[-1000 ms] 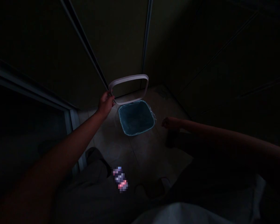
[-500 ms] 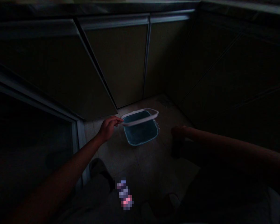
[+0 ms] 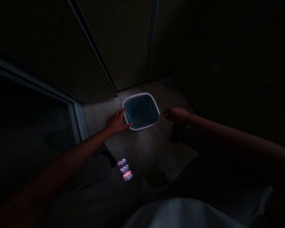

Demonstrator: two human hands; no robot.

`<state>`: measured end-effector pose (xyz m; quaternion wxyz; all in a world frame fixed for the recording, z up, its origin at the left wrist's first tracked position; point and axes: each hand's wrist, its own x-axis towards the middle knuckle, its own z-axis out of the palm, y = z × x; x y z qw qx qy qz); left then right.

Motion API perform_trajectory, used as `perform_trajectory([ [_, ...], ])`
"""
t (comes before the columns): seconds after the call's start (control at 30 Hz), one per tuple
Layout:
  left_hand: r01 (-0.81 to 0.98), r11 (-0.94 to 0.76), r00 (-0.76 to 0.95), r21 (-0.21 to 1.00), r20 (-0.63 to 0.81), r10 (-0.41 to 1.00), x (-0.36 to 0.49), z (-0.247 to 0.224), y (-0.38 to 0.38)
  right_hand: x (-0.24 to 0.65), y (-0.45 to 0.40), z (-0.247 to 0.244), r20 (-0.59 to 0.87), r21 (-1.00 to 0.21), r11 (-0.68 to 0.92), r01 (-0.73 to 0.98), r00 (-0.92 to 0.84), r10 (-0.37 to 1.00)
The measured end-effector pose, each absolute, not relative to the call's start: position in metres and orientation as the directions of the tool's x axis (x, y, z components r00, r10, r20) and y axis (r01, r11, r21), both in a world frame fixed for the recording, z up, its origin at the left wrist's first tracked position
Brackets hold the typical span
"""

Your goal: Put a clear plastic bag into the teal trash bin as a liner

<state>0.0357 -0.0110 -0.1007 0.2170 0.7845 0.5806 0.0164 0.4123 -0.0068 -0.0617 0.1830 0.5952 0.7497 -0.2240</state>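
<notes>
A white-rimmed bin (image 3: 142, 127) with a blue-green lining inside stands on the tiled floor, its opening facing up. At its left side is my left hand (image 3: 116, 123), thumb and fingers spread apart by the rim, with nothing held. My right hand (image 3: 177, 114) hovers just off the bin's right side, its fingers bent and dim. No object can be made out in it. The white ring now lies flat around the bin's top edge.
Cabinet doors (image 3: 118, 47) rise behind the bin, and a metal-framed door (image 3: 77, 122) stands at the left. A pixelated object (image 3: 125, 170) and a dark shape with pale edges (image 3: 155, 181) are near my legs.
The white ring, tilted up in my left hand before, has come down onto the bin. My left fingers have opened, and my right hand has moved closer to the bin. The view has tilted downward.
</notes>
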Motion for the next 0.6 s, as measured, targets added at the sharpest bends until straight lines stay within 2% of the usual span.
perform_trajectory([
  [0.13,0.934,-0.163,0.273,0.318,-0.338,0.901,0.035,-0.113,-0.016,0.402,-0.019,-0.083,-0.493,-0.211,0.252,0.944,-0.325,0.807],
  [0.27,0.919,-0.13,0.277,0.371,-0.377,0.884,0.03,-0.123,-0.016,0.402,-0.02,-0.091,-0.49,-0.199,0.241,0.95,-0.31,0.815],
  [0.43,0.902,-0.115,0.298,0.415,-0.41,0.862,0.03,-0.124,-0.013,0.365,0.011,-0.101,-0.396,-0.192,0.415,0.889,-0.457,0.796],
  [0.5,0.901,-0.096,0.297,0.423,-0.438,0.848,0.032,-0.124,-0.013,0.33,0.032,-0.12,-0.418,-0.23,0.46,0.857,-0.514,0.749],
  [0.6,0.893,-0.063,0.295,0.445,-0.476,0.828,0.035,-0.124,-0.014,0.277,0.057,-0.158,-0.564,-0.301,0.43,0.851,-0.522,0.64],
])
